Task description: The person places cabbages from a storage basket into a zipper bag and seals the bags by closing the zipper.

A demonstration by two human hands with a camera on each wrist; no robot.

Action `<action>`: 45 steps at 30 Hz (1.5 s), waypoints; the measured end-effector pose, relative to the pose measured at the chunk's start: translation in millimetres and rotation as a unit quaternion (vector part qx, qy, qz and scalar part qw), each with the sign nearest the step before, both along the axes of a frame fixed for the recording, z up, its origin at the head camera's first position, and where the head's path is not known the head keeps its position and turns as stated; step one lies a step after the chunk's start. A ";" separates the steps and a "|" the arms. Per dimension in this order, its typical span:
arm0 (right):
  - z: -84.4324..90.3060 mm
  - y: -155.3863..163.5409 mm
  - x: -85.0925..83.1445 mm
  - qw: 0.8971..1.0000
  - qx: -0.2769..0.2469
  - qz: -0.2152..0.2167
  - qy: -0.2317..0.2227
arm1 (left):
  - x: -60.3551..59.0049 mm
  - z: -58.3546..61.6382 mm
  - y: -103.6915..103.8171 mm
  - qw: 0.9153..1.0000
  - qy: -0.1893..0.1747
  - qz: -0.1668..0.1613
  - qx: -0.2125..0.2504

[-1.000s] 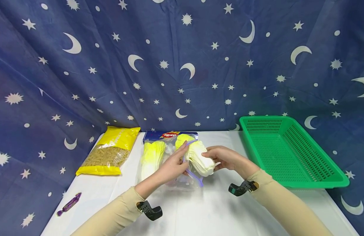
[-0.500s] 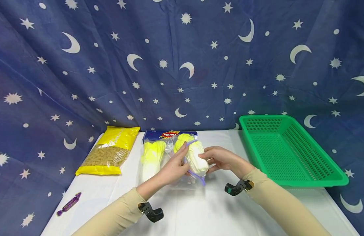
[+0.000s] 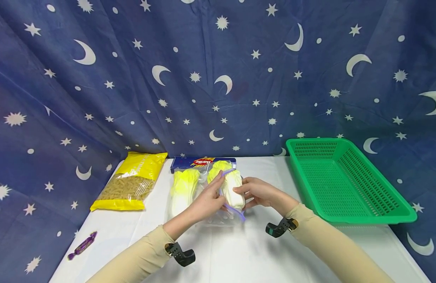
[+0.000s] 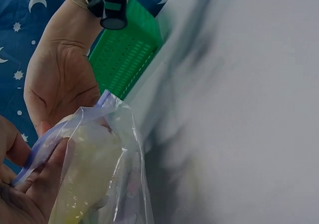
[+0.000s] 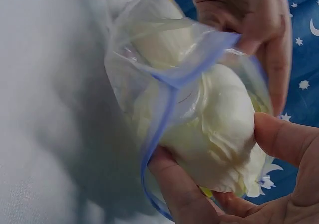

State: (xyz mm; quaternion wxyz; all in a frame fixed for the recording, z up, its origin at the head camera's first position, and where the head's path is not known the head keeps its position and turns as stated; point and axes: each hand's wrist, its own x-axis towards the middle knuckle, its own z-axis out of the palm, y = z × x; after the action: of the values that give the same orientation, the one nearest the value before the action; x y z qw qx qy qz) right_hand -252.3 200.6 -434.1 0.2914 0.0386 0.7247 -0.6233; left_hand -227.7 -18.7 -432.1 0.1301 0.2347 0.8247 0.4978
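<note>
In the middle of the frame, two hands work at a clear plastic bag (image 3: 227, 214) with a purple zip edge. The left hand (image 3: 207, 202) pinches the top edge of the bag and holds it apart. The right hand (image 3: 256, 192) has its fingers and thumb curled round the white end of a cabbage (image 3: 233, 188). The cabbage sits partway inside the mouth of the bag, with its yellow leafy end pointing away, toward the top of the frame. In the right wrist view the purple edge of the bag runs across the cabbage, and the thumb presses its side.

Just to the left lies a second cabbage (image 3: 182, 189) on the white table (image 3: 239, 255). Behind both is a blue pasta box (image 3: 194, 161). A yellow bag of pasta (image 3: 131, 181) lies in the left part of the frame. A purple candy (image 3: 82, 245) lies at the lower left. A green basket (image 3: 345, 181) stands at the right, well apart from the hands. A blue cloth with stars and moons (image 3: 203, 70) hangs behind.
</note>
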 end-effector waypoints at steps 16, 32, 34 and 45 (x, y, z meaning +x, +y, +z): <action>-6.1 -9.9 5.3 0.999 0.041 -0.023 0.014 | 0.8 -2.7 3.1 0.997 -0.038 0.000 0.074; -16.4 21.5 5.8 0.984 0.090 -0.102 0.117 | -0.2 -3.0 0.0 0.996 -0.043 0.006 0.074; -22.3 24.7 6.5 0.981 0.092 -0.116 0.122 | 0.0 -2.7 -0.1 0.996 -0.045 0.006 0.077; -53.6 8.4 26.0 0.989 0.011 -0.105 0.107 | -0.5 0.9 -0.2 0.995 -0.044 0.008 0.090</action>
State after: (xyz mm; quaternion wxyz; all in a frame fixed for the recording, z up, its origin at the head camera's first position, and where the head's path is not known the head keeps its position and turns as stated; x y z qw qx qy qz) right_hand -226.2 209.0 -487.7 0.1447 0.0511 0.7507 -0.6426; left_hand -228.2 -18.9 -431.2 0.1406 0.2163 0.7722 0.5806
